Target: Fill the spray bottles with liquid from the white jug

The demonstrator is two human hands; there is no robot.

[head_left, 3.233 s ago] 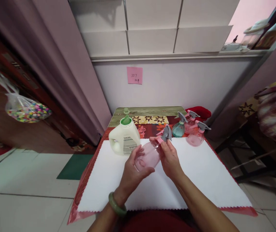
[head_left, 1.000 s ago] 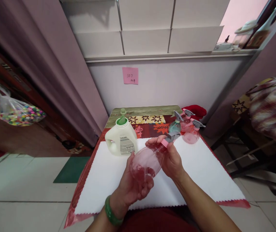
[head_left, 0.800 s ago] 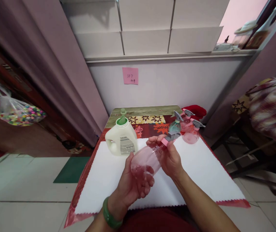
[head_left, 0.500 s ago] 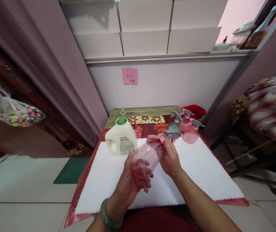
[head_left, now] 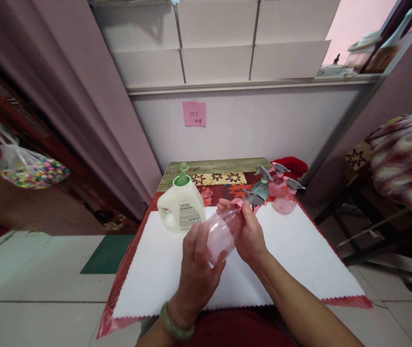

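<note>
A clear pink spray bottle point(head_left: 223, 232) is held tilted above the white mat, its grey trigger head point(head_left: 255, 198) pointing up and to the right. My left hand point(head_left: 199, 262) is closed round the lower body, with the fingers over its far side and the thumb underneath. At the pink collar, my right hand point(head_left: 251, 233) grips the neck. Left of the bottle stands a cream jug point(head_left: 182, 207) with a green spout and a printed label. Behind my right hand are a teal spray bottle point(head_left: 261, 189) and two pink ones, the nearer pink spray bottle point(head_left: 284, 205) on the mat's edge.
The white mat point(head_left: 148, 284) covers most of a small table with a red patterned cloth. A green cap point(head_left: 184, 167) sits at the back. Red cloth point(head_left: 292, 166) lies behind the bottles. A pink note point(head_left: 194, 114) is on the wall. A bag of colourful beads point(head_left: 34, 166) hangs left.
My left hand has turned from an open palm under the bottle to a grip round its body. The bottle has rolled and shifted slightly in my hands. The other bottles and the jug stay put.
</note>
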